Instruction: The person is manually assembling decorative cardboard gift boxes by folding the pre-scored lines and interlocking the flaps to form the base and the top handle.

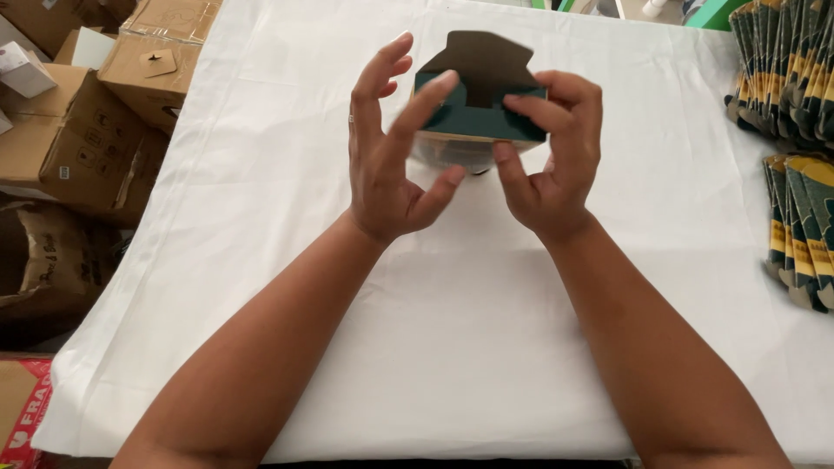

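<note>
A small dark green cardboard box [479, 108] with an open top flap is held up above the white-covered table [452, 347]. My right hand [549, 161] grips its right side, thumb under and fingers over the front edge. My left hand [393, 152] has its fingers spread, with the index fingertip touching the box's left front corner. A blurred pale, see-through thing shows just beneath the box; I cannot tell what it is.
Stacks of flat green and yellow box blanks [795, 65] lie along the table's right edge, with another stack [804, 230] below them. Brown cardboard cartons [82, 130] are piled on the floor to the left of the table.
</note>
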